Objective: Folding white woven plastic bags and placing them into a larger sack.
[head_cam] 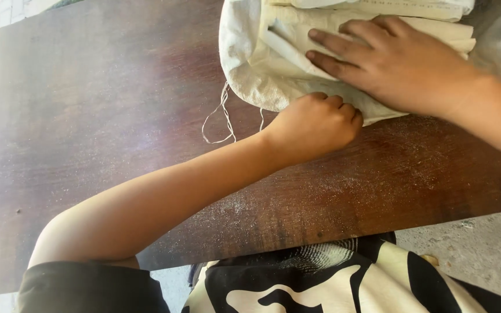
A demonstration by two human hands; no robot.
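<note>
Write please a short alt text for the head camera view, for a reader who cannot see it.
The right hand presses flat on folded pale cloth inside a white woven sack, while the left hand grips the sack's edge in a fist. Both rest on a dusty dark wooden table.

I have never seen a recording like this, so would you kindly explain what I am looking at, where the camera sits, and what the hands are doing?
There is no machine here: a person works with two bare hands, and the single camera is worn on the head, looking down. The dark brown wooden table is dusted with fine pale grit. At its far edge lies a whitish woven sack with folded pale cloth pieces on it, and loose threads trail from its edge. The right hand lies flat, fingers spread, pressing on the cloth. The left hand is curled into a fist at the sack's near edge; whether it pinches the fabric is hidden. Below is the person's black-and-cream shirt.
</note>
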